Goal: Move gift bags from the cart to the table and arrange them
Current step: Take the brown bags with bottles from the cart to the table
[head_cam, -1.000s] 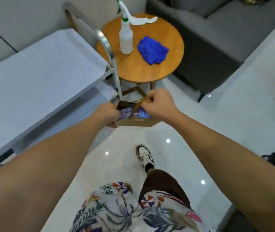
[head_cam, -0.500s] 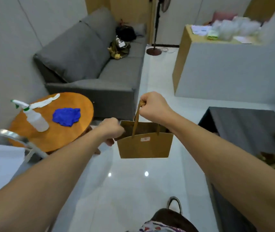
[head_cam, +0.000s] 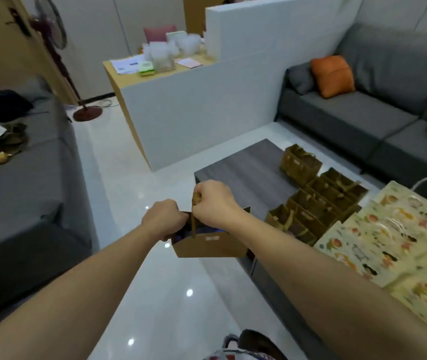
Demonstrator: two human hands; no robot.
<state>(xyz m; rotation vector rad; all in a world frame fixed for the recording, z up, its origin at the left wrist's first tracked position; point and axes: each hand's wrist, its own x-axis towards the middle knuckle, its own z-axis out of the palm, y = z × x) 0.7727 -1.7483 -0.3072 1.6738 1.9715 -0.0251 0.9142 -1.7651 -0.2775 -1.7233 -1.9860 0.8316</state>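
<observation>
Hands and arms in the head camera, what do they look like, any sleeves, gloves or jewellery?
Both forearms are bare up to the frame edge, with no sleeve in view. The left hand and right hand wear no gloves, and no watch, ring or bracelet shows.

— What did the person wear?
— Bare forearms, no sleeves showing; both the left hand and right hand were bare (no gloves). A patterned garment showed below.

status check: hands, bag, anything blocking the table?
Right hand grips the handle of the brown bag; left hand pinches its rim. Bag in the air at the table edge. Near end bare; brown bags stand farther along.
</observation>
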